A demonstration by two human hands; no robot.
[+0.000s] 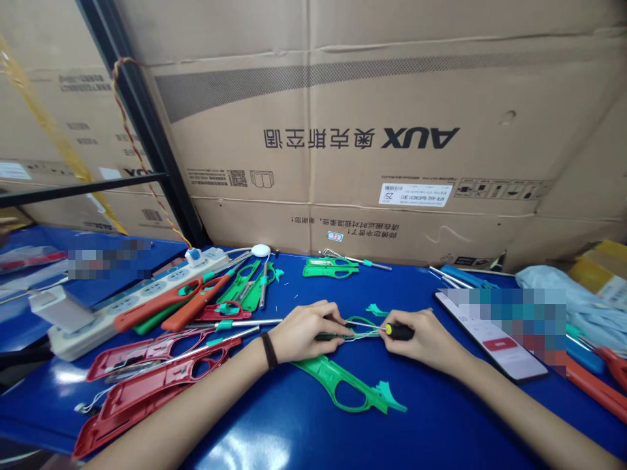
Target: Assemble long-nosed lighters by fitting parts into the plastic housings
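Observation:
My left hand (306,329) is closed on a green plastic lighter shell (353,326) at the middle of the blue table (304,431), pinning it down. My right hand (424,336) grips a small screwdriver (398,331) with a black handle and yellow collar. Its thin shaft points left onto the green shell, close to my left fingers. Another green shell half (347,385) lies just in front of both hands. A black band sits on my left wrist.
Red shell halves (157,372) with metal tubes and orange lighters (166,300) lie at the left beside a white power strip (127,303). More green shells (329,266) sit at the back. A phone (494,339) lies to the right. Cardboard boxes (367,130) wall the rear.

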